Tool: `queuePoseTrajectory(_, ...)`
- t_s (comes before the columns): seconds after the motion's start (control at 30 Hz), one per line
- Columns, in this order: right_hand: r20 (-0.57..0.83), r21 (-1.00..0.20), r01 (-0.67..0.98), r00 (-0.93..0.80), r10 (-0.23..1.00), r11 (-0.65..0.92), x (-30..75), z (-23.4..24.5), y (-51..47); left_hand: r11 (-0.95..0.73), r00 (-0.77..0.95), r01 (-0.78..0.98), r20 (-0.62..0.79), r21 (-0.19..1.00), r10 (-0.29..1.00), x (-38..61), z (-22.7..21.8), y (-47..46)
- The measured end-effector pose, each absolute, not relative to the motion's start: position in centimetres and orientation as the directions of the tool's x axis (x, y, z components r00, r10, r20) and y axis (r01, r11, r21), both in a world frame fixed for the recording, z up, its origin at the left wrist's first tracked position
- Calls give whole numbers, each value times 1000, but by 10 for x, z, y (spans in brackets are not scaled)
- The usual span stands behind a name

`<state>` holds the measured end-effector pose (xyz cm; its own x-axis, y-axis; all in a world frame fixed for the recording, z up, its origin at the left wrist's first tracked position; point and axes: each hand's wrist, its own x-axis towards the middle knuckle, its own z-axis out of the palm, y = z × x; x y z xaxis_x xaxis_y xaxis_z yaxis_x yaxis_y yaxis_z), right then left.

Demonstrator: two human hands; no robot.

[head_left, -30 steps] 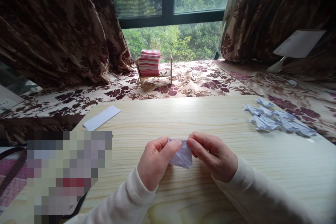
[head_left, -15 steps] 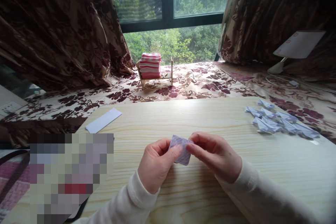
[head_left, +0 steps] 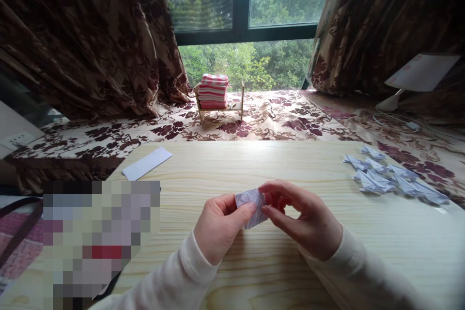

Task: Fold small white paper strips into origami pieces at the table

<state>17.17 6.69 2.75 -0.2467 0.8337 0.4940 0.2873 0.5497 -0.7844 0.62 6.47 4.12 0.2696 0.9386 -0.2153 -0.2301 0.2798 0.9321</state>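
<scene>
A small folded piece of patterned white paper is held just above the light wooden table near its front middle. My left hand pinches its left side between thumb and fingers. My right hand pinches its right side, fingers curled round the fold. Both sleeves are cream coloured and reach in from the bottom edge.
A pile of several folded paper pieces lies at the table's right. A white paper strip lies at the back left. A blurred patch covers the front left. Behind, on the floral cloth, stand a small wooden rack with striped cloths and a white lamp.
The paper has been folded down smaller between my fingers and turned. Both hands stay at the same spot; the view has shifted slightly.
</scene>
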Motion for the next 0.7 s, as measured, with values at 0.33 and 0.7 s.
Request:
queuePoseTrajectory(0.33, 545, -710, 319, -317, 776, 628, 172, 27, 67, 259, 307, -113, -214, 959, 927, 8, 44, 63)
queuePoseTrajectory(0.7, 657, -292, 521, -500, 564, 802, 177, 36, 65, 292, 217, 29, -292, 956, 932, 7, 41, 65)
